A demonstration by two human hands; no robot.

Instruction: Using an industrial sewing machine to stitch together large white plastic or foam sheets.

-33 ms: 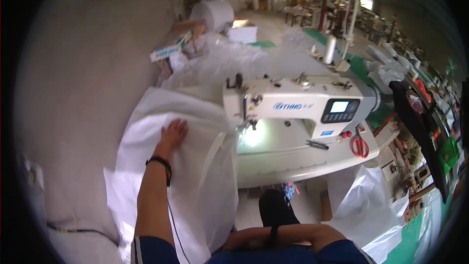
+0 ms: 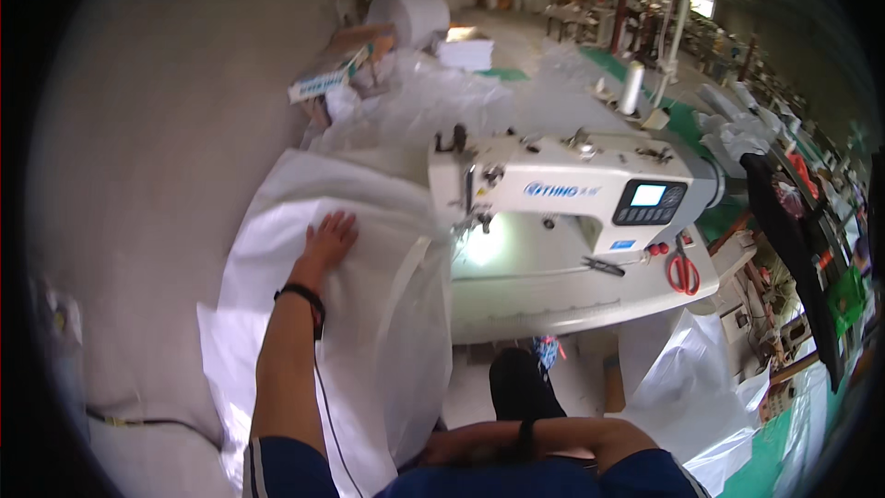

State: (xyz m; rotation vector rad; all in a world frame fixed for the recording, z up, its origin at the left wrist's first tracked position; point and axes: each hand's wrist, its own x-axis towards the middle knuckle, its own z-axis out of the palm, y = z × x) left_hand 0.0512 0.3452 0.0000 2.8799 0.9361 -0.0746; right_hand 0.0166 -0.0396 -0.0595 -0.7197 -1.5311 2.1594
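Observation:
A large white sheet of plastic-like fabric (image 2: 369, 314) drapes over the left end of the sewing table and hangs down toward me. My left hand (image 2: 330, 238) lies flat on it, palm down, fingers spread. To the right of that hand stands a white sewing machine (image 2: 562, 186), its lamp lit around the needle area. The sheet's right edge reaches close to the needle end. Across my lap comes my right forearm, and my right hand (image 2: 447, 445) is at the sheet's lower right edge. Its fingers are hidden or too dark to make out.
Red-handled scissors (image 2: 683, 274) and black thread snips (image 2: 604, 266) lie on the sewing table (image 2: 535, 304). A white thread cone (image 2: 631, 88) stands behind the machine. Clear plastic film (image 2: 424, 101) is heaped beyond, near a large white roll (image 2: 410, 17). More white sheeting (image 2: 682, 378) hangs at right.
The whole view has shifted slightly, so the scene sits a little higher and farther right. My left hand stays on the same part of the sheet.

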